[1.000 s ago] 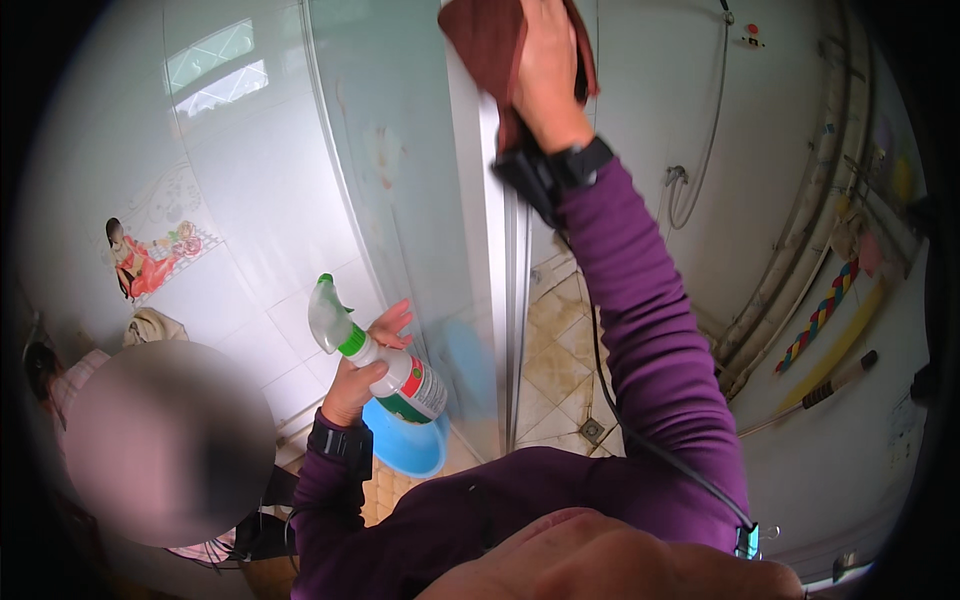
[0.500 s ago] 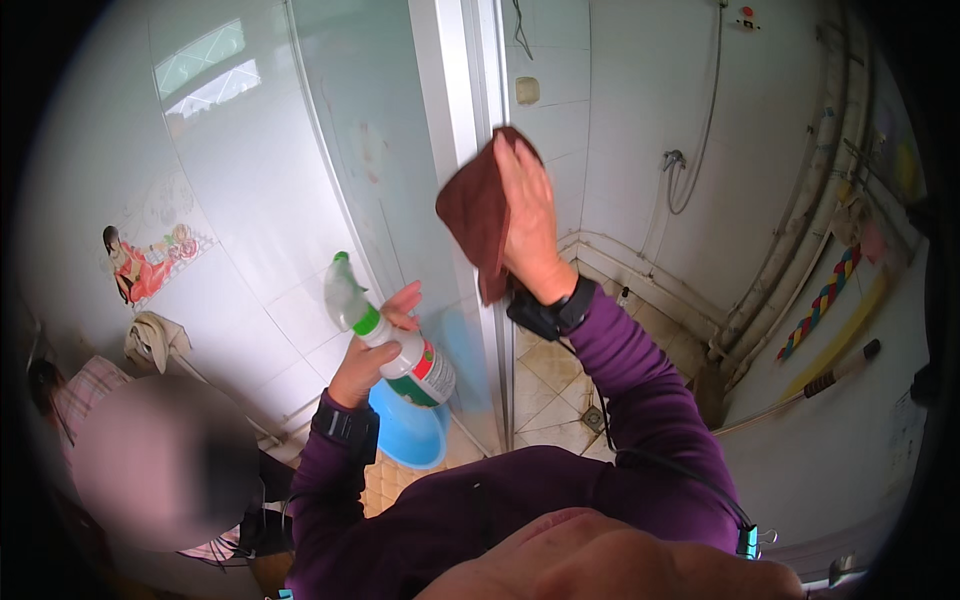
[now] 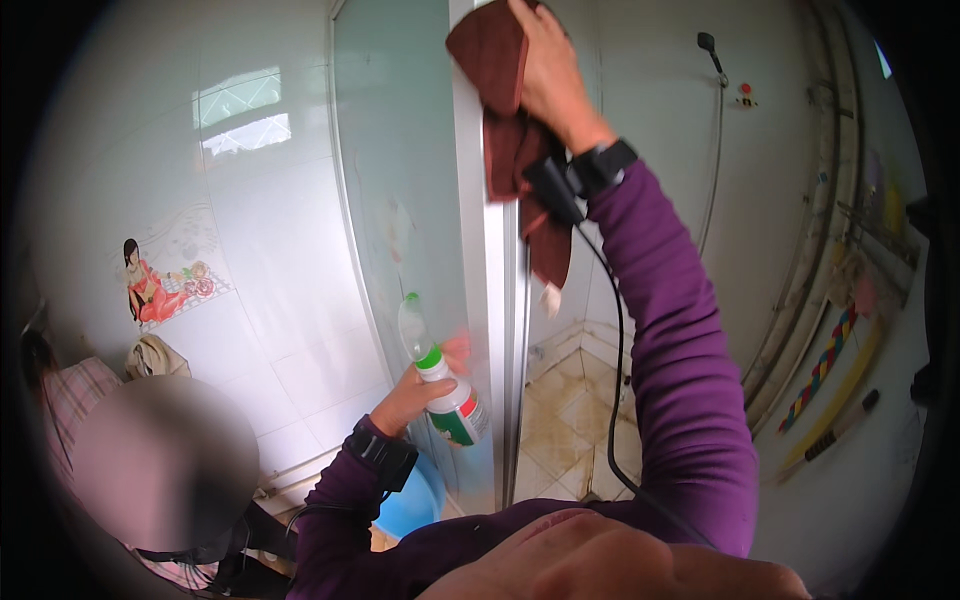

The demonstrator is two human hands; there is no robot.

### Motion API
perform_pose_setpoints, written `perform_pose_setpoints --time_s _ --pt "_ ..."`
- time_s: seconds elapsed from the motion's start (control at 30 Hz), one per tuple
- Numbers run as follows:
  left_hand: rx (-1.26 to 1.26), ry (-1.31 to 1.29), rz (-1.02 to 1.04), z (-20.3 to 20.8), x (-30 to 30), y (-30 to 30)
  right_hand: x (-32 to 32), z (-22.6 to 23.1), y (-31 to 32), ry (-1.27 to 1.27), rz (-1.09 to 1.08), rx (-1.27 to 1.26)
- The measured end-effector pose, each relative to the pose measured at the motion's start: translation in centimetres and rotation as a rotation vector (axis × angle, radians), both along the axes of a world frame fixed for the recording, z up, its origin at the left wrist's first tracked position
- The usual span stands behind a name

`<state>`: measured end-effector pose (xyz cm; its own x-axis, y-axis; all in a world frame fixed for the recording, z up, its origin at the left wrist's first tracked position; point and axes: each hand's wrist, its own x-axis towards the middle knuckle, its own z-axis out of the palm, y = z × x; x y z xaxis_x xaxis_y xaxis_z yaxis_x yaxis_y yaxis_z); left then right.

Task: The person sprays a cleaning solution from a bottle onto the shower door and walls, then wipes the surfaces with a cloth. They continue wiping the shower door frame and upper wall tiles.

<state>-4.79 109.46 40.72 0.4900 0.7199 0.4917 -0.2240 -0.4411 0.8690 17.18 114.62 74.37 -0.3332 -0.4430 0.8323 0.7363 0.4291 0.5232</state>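
A tiled bathroom is seen from above, and everything is placed here by the shower's upright white frame post (image 3: 487, 290). Left of the post stands the frosted glass panel (image 3: 400, 200); faint smears and spots can be made out on it about halfway up, so that part is judged not yet wiped. Right of the post the stall is open, with a stained tile floor (image 3: 555, 430) low beside the post and a shower hose (image 3: 715, 140) hung on the far wall well to the right. A blue bucket (image 3: 412, 500) is partly seen at the foot of the post.

High on the post, near its top, a dark red cloth (image 3: 510, 140) is pressed against the frame edge by the right hand (image 3: 545, 75), which is closed over the cloth's upper part; the rest of the cloth hangs down along the post. The wiping is therefore judged to be under way at the top of the frame, with the lower post and the glass left to do, as far as can be told.

Low and just left of the post, a spray bottle (image 3: 445, 385) with a green collar is gripped by the left hand (image 3: 420, 390), fingers wrapped around its body, nozzle tilted up toward the glass. Whether spray has been laid on the panel cannot be told.
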Motion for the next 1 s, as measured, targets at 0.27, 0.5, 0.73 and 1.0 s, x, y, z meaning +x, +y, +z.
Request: perform_pose_setpoints --time_s 0.27,0.5,0.73,1.0 --pt "-0.063 -0.071 -0.044 1.1 0.1 2.0 1.5 16.0 2.2 -0.202 -0.002 0.241" --pt "-0.154 -0.127 -0.007 1.8 0.8 0.7 2.2 27.6 3.8 -0.346 0.081 0.071" --pt "-0.213 -0.144 -0.033 1.0 0.5 0.9 2.7 27.5 4.3 -0.350 0.114 0.042" --pt "-0.238 -0.162 -0.057 0.5 0.5 1.3 2.9 30.0 4.1 -0.323 0.109 -0.002"
